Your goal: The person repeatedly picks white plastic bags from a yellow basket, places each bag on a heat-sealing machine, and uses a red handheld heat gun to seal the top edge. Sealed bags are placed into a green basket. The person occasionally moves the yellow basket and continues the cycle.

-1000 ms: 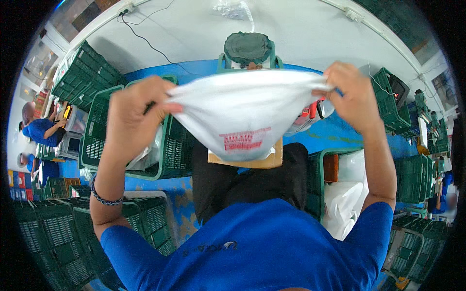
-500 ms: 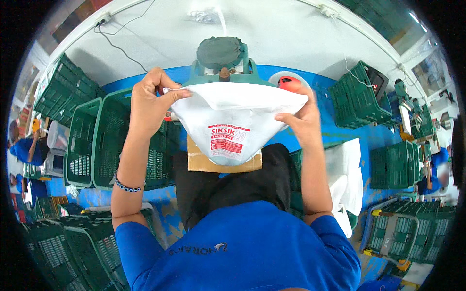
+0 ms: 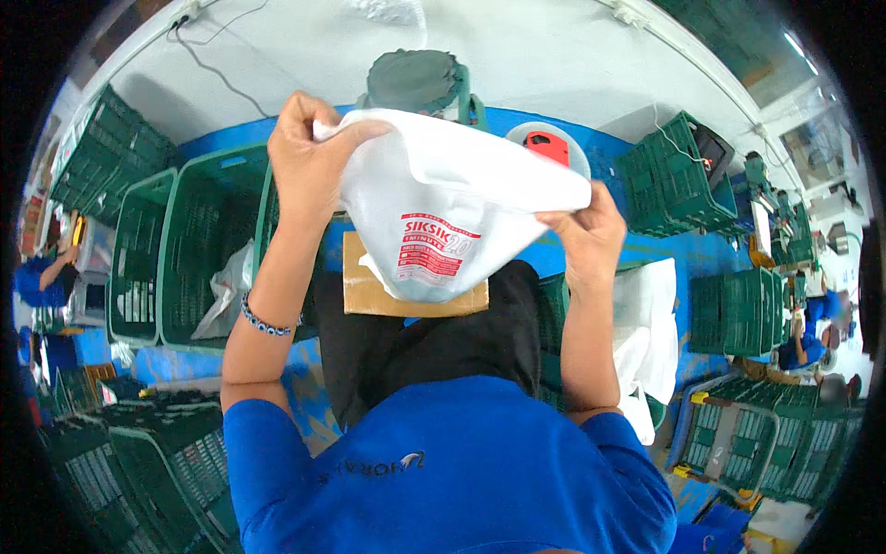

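Observation:
A white plastic bag (image 3: 443,198) with a red printed panel hangs in front of me, its top edge stretched between both hands. My left hand (image 3: 309,152) grips the bag's upper left edge, raised higher. My right hand (image 3: 591,231) pinches the right edge, lower down. Behind the bag's bottom lies a flat brown cardboard piece (image 3: 369,291) on dark fabric (image 3: 443,342) over my lap. A beaded bracelet (image 3: 268,321) sits on my left wrist.
Green plastic crates (image 3: 185,240) stand to my left, one holding a crumpled white bag (image 3: 226,291). More green crates (image 3: 674,180) are stacked at right. White bags (image 3: 651,332) hang beside my right arm. A round tub with a red object (image 3: 549,143) sits ahead. Other people work at both sides.
My hands have shifted the bag's edge: the left hand stays high while the right hand has dropped lower and out to the right, tilting the bag's opening. The view has also turned slightly.

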